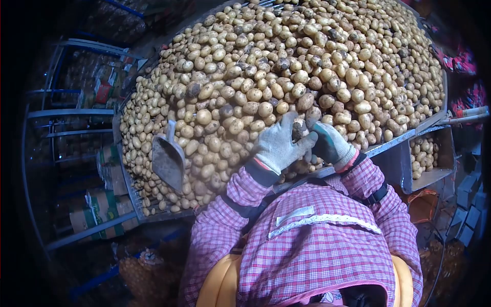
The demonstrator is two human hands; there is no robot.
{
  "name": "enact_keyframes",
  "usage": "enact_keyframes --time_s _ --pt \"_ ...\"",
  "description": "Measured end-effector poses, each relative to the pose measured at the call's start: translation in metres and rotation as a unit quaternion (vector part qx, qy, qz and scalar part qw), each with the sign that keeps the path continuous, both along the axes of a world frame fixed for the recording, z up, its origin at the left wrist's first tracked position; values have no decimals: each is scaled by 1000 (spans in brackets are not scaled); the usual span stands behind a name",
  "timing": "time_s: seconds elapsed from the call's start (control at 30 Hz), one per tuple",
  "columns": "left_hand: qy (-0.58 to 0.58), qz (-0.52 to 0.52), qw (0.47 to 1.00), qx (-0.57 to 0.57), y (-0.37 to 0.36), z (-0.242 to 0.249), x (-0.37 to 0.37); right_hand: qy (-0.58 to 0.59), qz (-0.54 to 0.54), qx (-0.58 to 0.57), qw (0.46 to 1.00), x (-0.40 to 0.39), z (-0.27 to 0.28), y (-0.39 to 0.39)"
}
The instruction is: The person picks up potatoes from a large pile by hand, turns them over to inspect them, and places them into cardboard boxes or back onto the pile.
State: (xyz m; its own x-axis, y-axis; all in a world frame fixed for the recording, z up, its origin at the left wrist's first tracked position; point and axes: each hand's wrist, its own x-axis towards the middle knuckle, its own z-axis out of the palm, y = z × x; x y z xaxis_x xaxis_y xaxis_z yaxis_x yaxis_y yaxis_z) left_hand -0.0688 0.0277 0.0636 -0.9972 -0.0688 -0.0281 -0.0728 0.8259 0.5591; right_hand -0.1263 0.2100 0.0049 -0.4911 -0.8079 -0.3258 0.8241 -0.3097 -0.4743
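Observation:
Both hands wear pale work gloves and meet low over a large heap of potatoes [225,97]. My left hand [281,143] has its fingers and thumb around a dark, dirty potato [298,131]. Close beside it, my right hand [332,146] is closed, its fingers curled toward that potato and the left thumb. Its inner side is turned away, so I cannot tell what it holds. More potatoes, some darkened with soil, lie right beyond the fingertips. A metal scoop [169,158] rests on the heap to the left of my hands.
A metal-edged table [391,146] carries the heap. At the right, a bin [432,176] holds more potatoes, with an orange container [423,205] below. Metal rails [71,111] and cardboard boxes [102,212] stand on the left. Grey boxes [465,204] sit at the far right.

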Motion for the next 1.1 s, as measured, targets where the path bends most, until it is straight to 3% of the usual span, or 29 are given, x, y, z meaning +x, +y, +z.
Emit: enact_keyframes --time_s 0.1,0.2,0.27,0.3,0.37,0.4,0.47,0.5,0.53,0.57,0.6,0.67,0.73,0.77,0.83,0.9,0.93,1.0,1.03,1.07,1.1 --pt "-13 -18 1000 -11 2 2 -1 13 5 27 1000 3 -3 -2" --pt "24 -22 999 12 4 1 2 31 -65 3 997 6 -20 4" --pt "36 -4 996 75 3 -3 3 146 35 32 988 3 -16 14" --pt "35 -3 997 76 2 -6 4 145 36 32 988 4 -8 14" --pt "32 12 983 179 -4 -16 5 175 9 96 980 6 8 8" --pt "31 12 983 179 -6 -24 4 174 9 96 980 7 2 8" --pt "-16 85 922 377 -13 -48 0 130 -15 76 988 8 -12 5" --pt "47 0 975 215 -17 -53 4 132 -12 73 988 7 -7 4" --pt "49 4 976 211 -19 -59 5 120 -18 53 991 7 2 4" --pt "-19 80 921 380 -20 -65 8 107 -22 32 993 8 6 1" --pt "-83 154 827 534 -20 -57 9 95 -37 60 993 9 -5 -2" --pt "-70 105 849 513 -20 -37 12 69 -33 70 995 9 -9 1" --pt "-149 82 861 479 -18 -16 21 120 14 158 980 4 -3 3" --pt "-127 28 905 404 -19 -33 26 154 2 155 976 7 -24 -1" --pt "-108 58 894 430 -9 -41 29 189 -7 149 971 11 -44 -9" --pt "-89 65 900 422 -8 -57 33 340 -51 228 911 18 -41 -14" --pt "-61 87 906 409 -7 -64 35 340 -48 227 911 21 -29 -18" --pt "-33 109 912 395 -10 -73 40 394 0 293 871 24 -5 -22" --pt "-10 125 933 338 -11 -76 41 421 69 344 837 22 -28 -23" --pt "15 140 950 279 -12 -79 41 421 68 344 836 22 -31 -21" --pt "-38 149 927 342 -14 -71 42 354 67 288 887 24 -27 -23"
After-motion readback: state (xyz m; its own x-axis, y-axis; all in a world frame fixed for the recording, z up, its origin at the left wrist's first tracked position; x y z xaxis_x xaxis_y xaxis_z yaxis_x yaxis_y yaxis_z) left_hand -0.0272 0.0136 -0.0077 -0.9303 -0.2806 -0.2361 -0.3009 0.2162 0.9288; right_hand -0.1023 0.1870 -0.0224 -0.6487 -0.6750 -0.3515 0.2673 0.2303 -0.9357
